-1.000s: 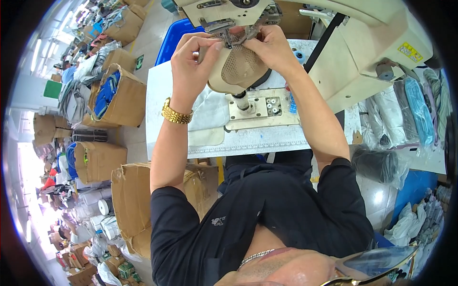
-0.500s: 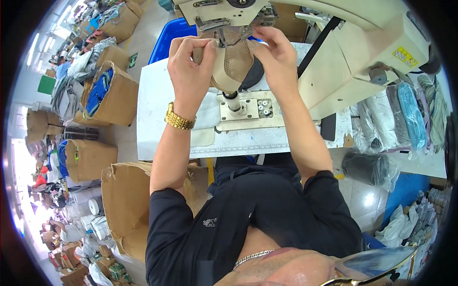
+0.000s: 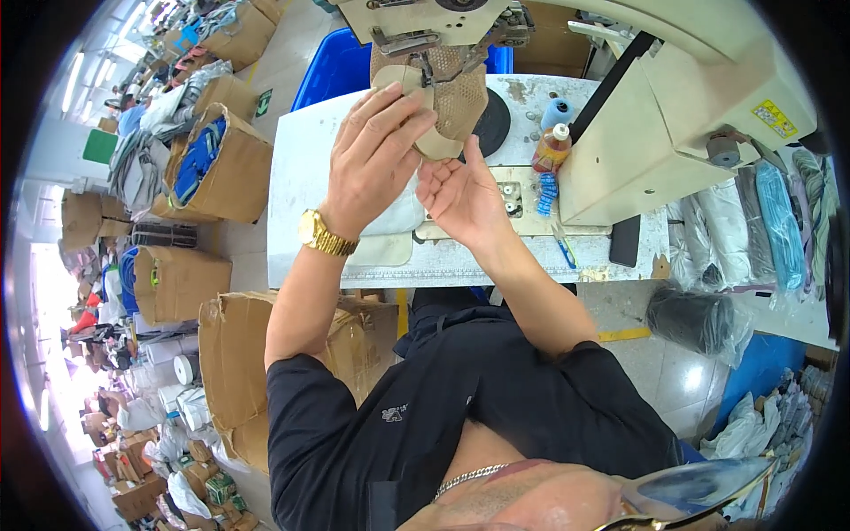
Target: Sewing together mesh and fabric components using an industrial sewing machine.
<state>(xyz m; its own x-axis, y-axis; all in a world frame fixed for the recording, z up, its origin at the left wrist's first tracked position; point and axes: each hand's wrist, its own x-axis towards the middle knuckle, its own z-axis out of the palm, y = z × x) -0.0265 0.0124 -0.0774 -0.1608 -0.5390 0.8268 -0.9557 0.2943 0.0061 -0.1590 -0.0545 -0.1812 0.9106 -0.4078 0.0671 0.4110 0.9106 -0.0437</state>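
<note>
A beige mesh shoe upper (image 3: 462, 104) with smooth tan panels hangs at the presser foot (image 3: 427, 69) of a cream sewing machine (image 3: 421, 25). Fingers extended, my left hand (image 3: 372, 164) lies along the upper's left side. Below the upper's near tip is my right hand (image 3: 465, 202), palm turned up. Its fingers are loosely bent, and the raised thumb is beside the upper's edge; whether it touches cannot be made out. A gold watch (image 3: 326, 233) circles my left wrist.
On the white table (image 3: 301, 177) are a bottle with orange-brown liquid (image 3: 551, 149), a blue thread spool (image 3: 556, 112), a blue coil (image 3: 547, 193), thread snips (image 3: 564, 248) and a black round pad (image 3: 498, 124). A blue bin (image 3: 332, 75) stands behind; cardboard boxes (image 3: 239, 168) line the left.
My left hand has gone from pinching the upper's edge to lying along it. My right hand has dropped from the upper's right side to below its tip, uncovering the bottle and spool.
</note>
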